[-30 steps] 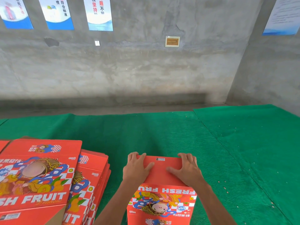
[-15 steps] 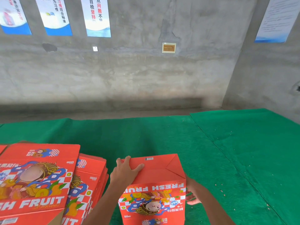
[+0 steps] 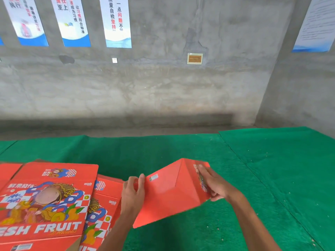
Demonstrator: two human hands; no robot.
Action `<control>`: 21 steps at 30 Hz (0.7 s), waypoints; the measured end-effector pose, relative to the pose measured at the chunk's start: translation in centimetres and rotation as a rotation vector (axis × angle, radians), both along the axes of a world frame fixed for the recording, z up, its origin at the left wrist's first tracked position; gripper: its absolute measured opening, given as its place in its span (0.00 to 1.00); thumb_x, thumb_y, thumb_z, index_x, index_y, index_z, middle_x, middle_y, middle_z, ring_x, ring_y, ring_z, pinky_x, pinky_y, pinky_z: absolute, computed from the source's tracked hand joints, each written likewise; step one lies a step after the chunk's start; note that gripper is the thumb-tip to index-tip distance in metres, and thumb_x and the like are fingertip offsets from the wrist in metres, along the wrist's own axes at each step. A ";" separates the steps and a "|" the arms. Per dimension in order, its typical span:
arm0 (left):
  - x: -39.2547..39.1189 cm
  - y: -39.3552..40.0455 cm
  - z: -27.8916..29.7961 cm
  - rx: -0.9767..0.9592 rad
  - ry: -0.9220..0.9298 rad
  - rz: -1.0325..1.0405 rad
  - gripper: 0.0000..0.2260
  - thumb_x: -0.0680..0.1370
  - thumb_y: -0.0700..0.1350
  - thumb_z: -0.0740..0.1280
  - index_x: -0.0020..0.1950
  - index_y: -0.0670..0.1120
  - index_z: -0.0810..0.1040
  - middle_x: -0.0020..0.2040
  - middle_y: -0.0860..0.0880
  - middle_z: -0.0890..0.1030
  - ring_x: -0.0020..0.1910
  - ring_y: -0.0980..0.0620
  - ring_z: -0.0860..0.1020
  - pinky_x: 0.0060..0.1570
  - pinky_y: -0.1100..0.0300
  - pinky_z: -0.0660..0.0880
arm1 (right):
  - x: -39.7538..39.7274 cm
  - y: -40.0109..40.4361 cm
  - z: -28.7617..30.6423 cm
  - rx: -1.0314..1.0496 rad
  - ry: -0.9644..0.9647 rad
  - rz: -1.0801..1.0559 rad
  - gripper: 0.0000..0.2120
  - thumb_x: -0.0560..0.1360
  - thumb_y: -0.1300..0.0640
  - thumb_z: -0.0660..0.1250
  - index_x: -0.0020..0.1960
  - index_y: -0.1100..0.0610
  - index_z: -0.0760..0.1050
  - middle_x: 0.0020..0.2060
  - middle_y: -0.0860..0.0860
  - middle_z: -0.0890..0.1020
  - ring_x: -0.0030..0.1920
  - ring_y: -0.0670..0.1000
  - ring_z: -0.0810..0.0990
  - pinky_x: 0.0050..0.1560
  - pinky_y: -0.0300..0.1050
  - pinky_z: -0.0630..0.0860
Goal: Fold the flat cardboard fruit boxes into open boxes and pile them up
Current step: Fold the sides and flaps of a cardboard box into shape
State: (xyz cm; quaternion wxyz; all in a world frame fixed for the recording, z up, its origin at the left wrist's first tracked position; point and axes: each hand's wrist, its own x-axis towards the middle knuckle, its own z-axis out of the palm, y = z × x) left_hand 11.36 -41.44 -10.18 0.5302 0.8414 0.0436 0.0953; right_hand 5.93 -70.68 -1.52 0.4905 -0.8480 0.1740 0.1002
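Observation:
A folded red cardboard fruit box [image 3: 168,192] is tilted up off the green mat, its plain red bottom facing me and a printed side turned to the right. My left hand [image 3: 133,194] holds its left edge, thumb on the red bottom face. My right hand [image 3: 215,185] grips the printed right side, fingers spread over it. To the left lies a stack of flat red "FRESH FRUIT" boxes [image 3: 49,201], with more flat ones [image 3: 105,200] sticking out beneath it.
Green felt mats [image 3: 272,174] cover the work surface, with a seam running down the right. Behind stands a grey concrete wall [image 3: 163,87] with hanging posters [image 3: 117,22] and a small plaque [image 3: 194,58].
The box stood on the mat with both hands pressing its top. It has since been lifted and tipped so its bottom faces me; my right hand moved to the printed side.

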 end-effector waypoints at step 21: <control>-1.1 -9.4 -6.9 -0.504 0.388 -0.298 0.22 0.86 0.58 0.55 0.78 0.54 0.69 0.75 0.51 0.73 0.75 0.48 0.69 0.77 0.43 0.63 | -4.2 8.7 -17.8 -0.993 -0.192 0.321 0.49 0.45 0.41 0.85 0.67 0.43 0.81 0.52 0.65 0.84 0.43 0.62 0.86 0.47 0.57 0.85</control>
